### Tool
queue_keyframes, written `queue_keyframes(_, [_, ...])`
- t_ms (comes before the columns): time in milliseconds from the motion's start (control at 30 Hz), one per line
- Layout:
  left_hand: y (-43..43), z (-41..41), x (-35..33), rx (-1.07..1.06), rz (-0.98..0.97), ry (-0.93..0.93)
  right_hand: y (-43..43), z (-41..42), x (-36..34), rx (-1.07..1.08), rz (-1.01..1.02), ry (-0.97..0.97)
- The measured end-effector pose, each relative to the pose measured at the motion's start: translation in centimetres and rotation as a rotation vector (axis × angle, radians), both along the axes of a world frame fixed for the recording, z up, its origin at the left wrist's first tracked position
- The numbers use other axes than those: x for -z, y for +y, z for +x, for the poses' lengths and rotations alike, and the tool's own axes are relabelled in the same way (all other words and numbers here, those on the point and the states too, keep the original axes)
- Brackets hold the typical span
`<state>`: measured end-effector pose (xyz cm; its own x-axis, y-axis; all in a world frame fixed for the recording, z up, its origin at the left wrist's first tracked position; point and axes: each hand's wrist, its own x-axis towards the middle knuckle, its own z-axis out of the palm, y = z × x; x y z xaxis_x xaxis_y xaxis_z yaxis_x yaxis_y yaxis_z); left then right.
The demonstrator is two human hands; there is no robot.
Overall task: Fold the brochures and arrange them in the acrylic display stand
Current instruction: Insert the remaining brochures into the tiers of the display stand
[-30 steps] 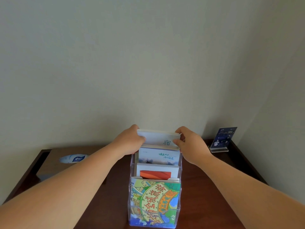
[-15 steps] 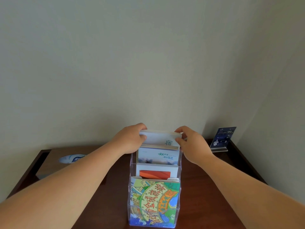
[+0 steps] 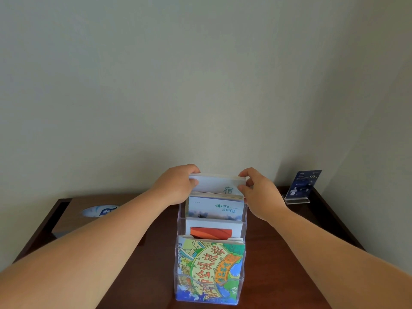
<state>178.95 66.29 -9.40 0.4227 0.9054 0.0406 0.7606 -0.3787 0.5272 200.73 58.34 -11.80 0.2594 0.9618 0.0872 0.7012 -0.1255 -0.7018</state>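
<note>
Two grips, left hand (image 3: pixel 176 187) and right hand (image 3: pixel 262 194), pinch brochure stack (image 3: pixel 217 185) between them by side edges.

A hotel or guest-lodging setting is suggested. A dark wooden table (image 3: pixel 278 253) is set into a corner of plain pale walls (image 3: pixel 178 85), and a clear stand (image 3: pixel 243 259) filled with tourist brochures (image 3: pixel 209 268) is seen between and below the left hand (image 3: pixel 176 186) and right hand (image 3: pixel 260 195). A small price sign (image 3: pixel 303 184) is propped well right of the right hand, and a wood-covered tissue box (image 3: pixel 73 217) is placed well left of the left hand.
</note>
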Motion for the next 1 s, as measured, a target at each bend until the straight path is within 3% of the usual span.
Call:
queue_keyframes(333, [-0.3, -0.3, -0.3, -0.039, -0.056, -0.028, -0.1, 0.1, 0.1, 0.011, 0.026, 0.005])
queue_keyframes(567, [-0.8, -1.3, 1.1, -0.272, -0.152, -0.345, -1.8, 0.4, 1.5, 0.148, 0.093, 0.211])
queue_keyframes(700, [-2.3, -2.6, 4.8, -0.479, -0.439, -0.6, -3.6, 0.2, 4.5, 0.374, -0.041, 0.502])
queue_keyframes(867, [-5.7, -3.7, 10.2, -0.603, -0.813, -0.612, -6.6, -1.9, 8.3, 0.453, -0.442, 0.795])
queue_keyframes(1000, [-7.5, -3.1, 12.6, -0.619, -0.921, -0.743, -7.1, -3.8, 9.8, 0.441, -0.439, 0.929])
